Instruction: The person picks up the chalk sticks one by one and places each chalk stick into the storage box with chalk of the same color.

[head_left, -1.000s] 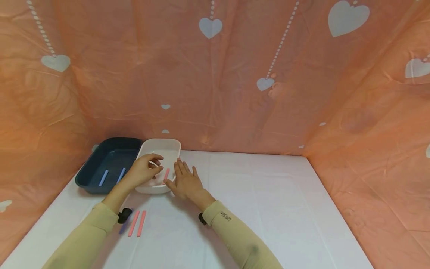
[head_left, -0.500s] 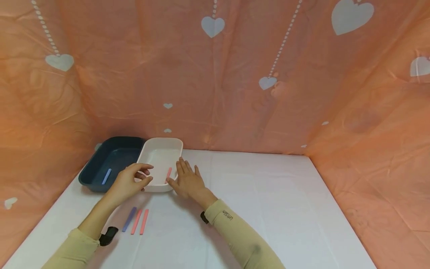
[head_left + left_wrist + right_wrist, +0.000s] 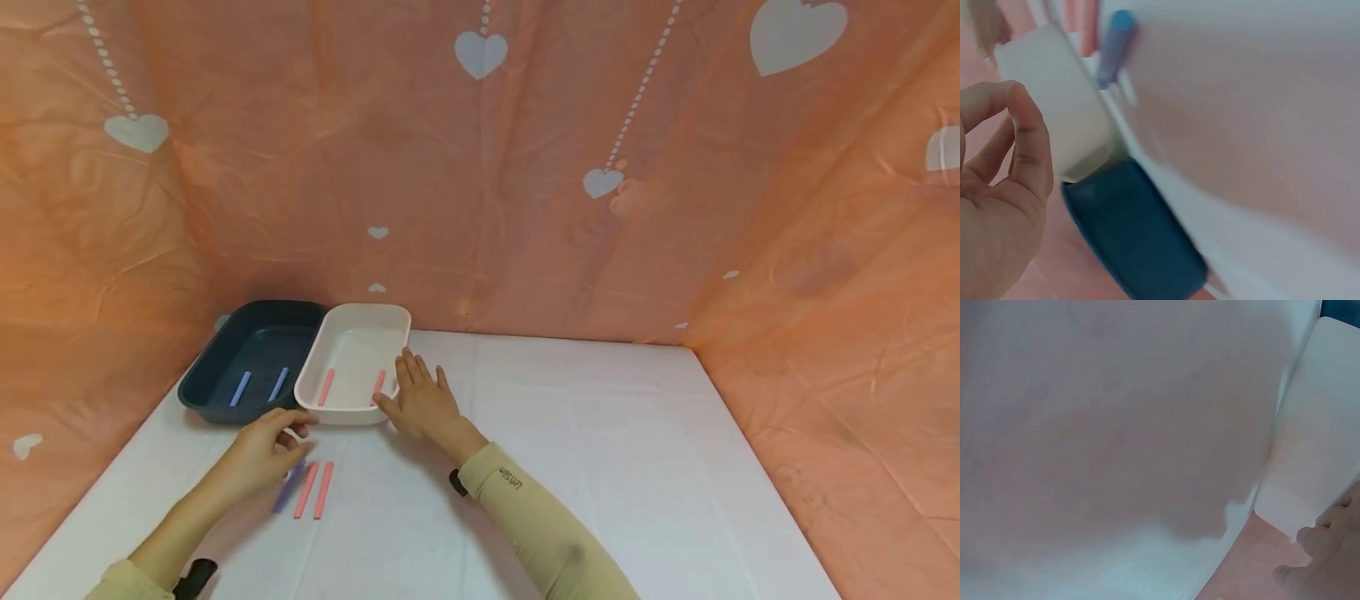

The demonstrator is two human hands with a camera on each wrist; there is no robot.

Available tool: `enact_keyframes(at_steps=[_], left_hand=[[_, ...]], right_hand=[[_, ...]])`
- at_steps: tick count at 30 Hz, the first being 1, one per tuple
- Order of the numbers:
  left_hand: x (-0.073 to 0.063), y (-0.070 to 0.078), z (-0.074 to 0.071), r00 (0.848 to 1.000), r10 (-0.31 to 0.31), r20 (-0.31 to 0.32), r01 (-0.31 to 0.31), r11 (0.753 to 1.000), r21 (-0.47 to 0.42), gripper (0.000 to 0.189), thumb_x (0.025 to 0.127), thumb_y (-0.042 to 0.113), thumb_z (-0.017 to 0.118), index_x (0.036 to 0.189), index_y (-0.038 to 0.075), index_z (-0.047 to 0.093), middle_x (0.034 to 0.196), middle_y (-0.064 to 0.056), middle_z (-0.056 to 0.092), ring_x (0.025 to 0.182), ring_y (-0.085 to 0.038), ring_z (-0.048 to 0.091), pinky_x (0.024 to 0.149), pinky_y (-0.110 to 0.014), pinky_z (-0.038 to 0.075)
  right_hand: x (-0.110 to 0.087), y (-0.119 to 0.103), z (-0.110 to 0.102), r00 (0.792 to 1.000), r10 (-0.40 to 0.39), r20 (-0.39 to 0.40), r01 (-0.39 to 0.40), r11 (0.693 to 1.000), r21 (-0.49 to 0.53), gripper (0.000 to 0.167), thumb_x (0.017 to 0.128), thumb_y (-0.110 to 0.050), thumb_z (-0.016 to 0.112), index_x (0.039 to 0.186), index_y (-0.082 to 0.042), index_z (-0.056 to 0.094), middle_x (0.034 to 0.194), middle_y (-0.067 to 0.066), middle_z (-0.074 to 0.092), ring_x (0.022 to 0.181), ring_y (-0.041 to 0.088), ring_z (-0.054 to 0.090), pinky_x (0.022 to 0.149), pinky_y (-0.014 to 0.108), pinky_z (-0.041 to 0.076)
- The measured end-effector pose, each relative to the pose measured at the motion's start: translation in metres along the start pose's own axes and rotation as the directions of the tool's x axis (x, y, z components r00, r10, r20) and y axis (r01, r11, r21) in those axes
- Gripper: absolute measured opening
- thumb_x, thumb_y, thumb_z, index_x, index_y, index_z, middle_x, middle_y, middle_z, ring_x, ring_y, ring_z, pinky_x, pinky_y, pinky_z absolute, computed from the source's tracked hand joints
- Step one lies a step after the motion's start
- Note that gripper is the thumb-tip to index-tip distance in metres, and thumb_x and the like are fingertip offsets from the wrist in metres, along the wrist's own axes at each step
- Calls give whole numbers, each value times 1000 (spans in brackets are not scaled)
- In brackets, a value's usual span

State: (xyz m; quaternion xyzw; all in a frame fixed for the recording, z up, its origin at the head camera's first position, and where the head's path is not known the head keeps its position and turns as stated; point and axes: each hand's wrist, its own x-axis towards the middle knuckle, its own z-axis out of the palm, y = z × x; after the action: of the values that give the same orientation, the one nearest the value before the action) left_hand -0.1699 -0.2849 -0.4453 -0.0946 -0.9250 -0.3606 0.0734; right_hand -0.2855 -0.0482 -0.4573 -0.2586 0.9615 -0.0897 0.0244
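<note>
My left hand (image 3: 262, 454) hovers with bent fingers and nothing between them, in front of the two trays and beside the loose sticks on the table. On the cloth lie a purple-blue stick (image 3: 288, 488) and two pink sticks (image 3: 306, 492); in the left wrist view the blue stick (image 3: 1116, 47) shows a brighter blue end. Fingers extended, my right hand (image 3: 427, 408) rests against the right side of the white tray (image 3: 352, 417). Inside that tray are a pink stick (image 3: 326, 387) on the left and another on the right, near my right thumb.
A dark blue tray (image 3: 217, 414) stands left of the white one, side by side with it, and holds two light blue sticks (image 3: 240, 389). A white cloth (image 3: 570, 467) covers the table. Orange curtains with hearts (image 3: 525, 250) enclose the back and sides.
My left hand has drawn back from over the white tray towards the sticks on the table, uncovering a pink stick in that tray's left part. The right hand stays at the tray's side.
</note>
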Motion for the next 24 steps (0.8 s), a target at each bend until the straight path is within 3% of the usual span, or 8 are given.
enact_keyframes(at_steps=[5, 11, 16, 24], left_hand=[[-8, -8, 2, 1000, 9, 27, -10, 998, 61, 29, 85, -3, 78, 113, -2, 71, 95, -3, 63, 78, -10, 58, 68, -24, 52], [-13, -16, 2, 993, -8, 115, -2, 996, 84, 27, 84, 1, 79, 109, -1, 71, 92, -1, 59, 77, -4, 53, 68, -25, 49], [-14, -20, 1, 983, -43, 177, 24, 994, 109, 27, 86, 6, 80, 111, 0, 70, 93, -1, 57, 78, -7, 51, 68, -26, 47], [-12, -20, 2, 974, -86, 208, 60, 990, 127, 29, 86, 6, 80, 112, 0, 70, 94, -1, 57, 80, -13, 52, 67, -26, 46]], right_hand=[[0, 0, 0, 1000, 1, 1, -1, 1000, 5, 80, 108, -63, 27, 167, -11, 15, 175, 2, 6, 160, 19, 14, 127, 49, 14], [2, 0, 0, 1000, 1, 2, -1, 1000, 6, 80, 108, -64, 25, 167, -12, 14, 175, 2, 5, 160, 19, 13, 127, 49, 13], [2, -1, 1, 1000, 0, 2, 0, 1000, 4, 81, 107, -65, 24, 167, -12, 14, 175, 2, 5, 160, 19, 13, 127, 49, 14], [-1, -1, -1, 1000, 0, 6, 0, 1000, 6, 81, 107, -65, 24, 167, -11, 14, 175, 2, 5, 160, 20, 13, 127, 50, 14]])
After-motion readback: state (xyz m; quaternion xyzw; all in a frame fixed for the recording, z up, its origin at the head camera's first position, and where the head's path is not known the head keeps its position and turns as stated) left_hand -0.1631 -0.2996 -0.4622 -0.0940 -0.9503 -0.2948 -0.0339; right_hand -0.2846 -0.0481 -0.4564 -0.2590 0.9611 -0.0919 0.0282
